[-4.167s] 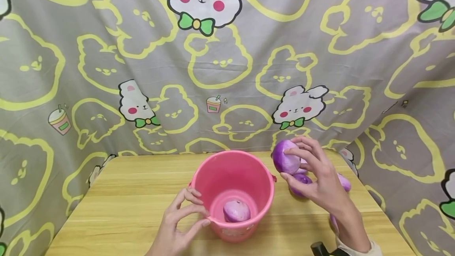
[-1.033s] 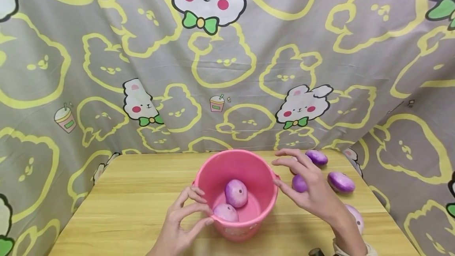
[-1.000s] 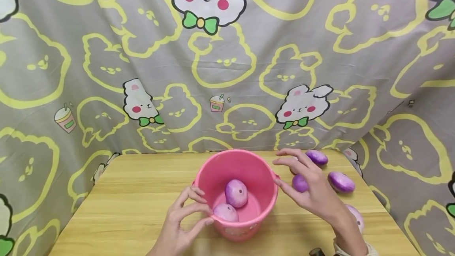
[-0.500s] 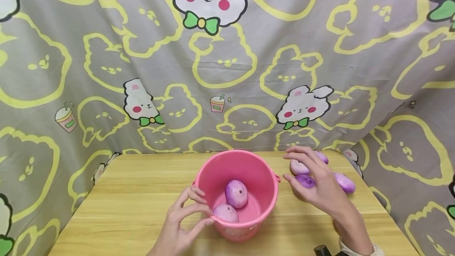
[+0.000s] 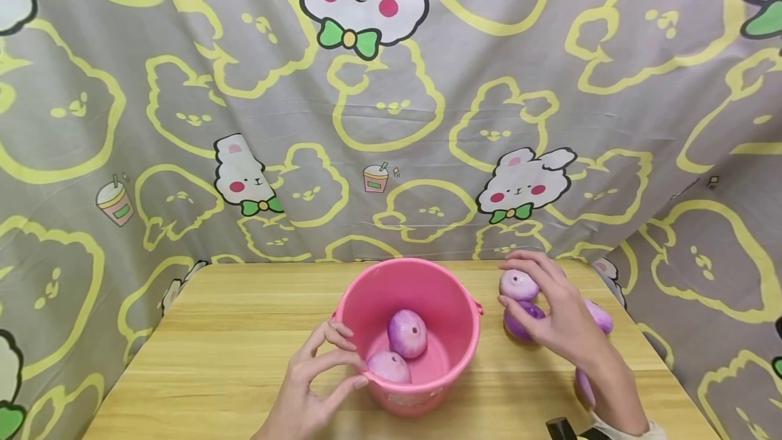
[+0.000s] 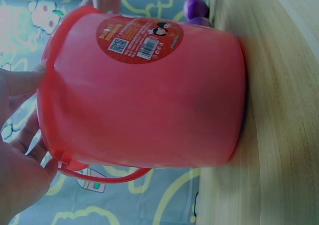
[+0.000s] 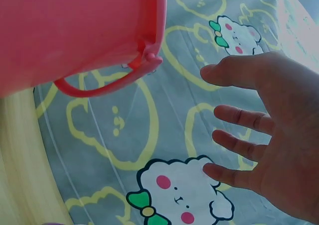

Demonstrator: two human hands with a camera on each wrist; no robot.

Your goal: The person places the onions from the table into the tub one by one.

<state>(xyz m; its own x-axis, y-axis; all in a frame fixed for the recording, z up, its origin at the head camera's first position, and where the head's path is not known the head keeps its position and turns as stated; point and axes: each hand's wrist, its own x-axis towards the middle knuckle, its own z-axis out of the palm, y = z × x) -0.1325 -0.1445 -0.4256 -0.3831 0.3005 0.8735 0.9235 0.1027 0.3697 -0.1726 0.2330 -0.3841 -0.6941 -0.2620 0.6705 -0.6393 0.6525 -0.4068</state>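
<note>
A pink bucket [image 5: 452, 352] stands upright on the table, with two red onions inside: one upper [image 5: 407, 333] and one paler, lower one [image 5: 388, 367]. My left hand [image 5: 305, 375] holds the bucket's rim at the left, thumb outside; the left wrist view shows thumb and fingers at the rim. My right hand [image 5: 565, 318] hovers right of the bucket, fingers apart and nothing between them. Close by its fingertips lie a pale onion [image 5: 518, 285] and a darker onion [image 5: 519, 323]. In the right wrist view the right hand [image 7: 269, 135] is spread beside the bucket [image 7: 75, 31].
More onions lie on the wooden table [image 5: 214, 345] at the right: one beyond the hand [image 5: 599, 316] and one by the forearm [image 5: 584, 386], both partly covered. A grey patterned cloth [image 5: 391, 121] hangs behind and at the sides. The bucket's handle [image 6: 109, 177] hangs down.
A second onion, held in the right hand earlier, is now in the bucket. The right hand has moved from the bucket's right rim rightward to the loose onions. The left hand stays at the rim.
</note>
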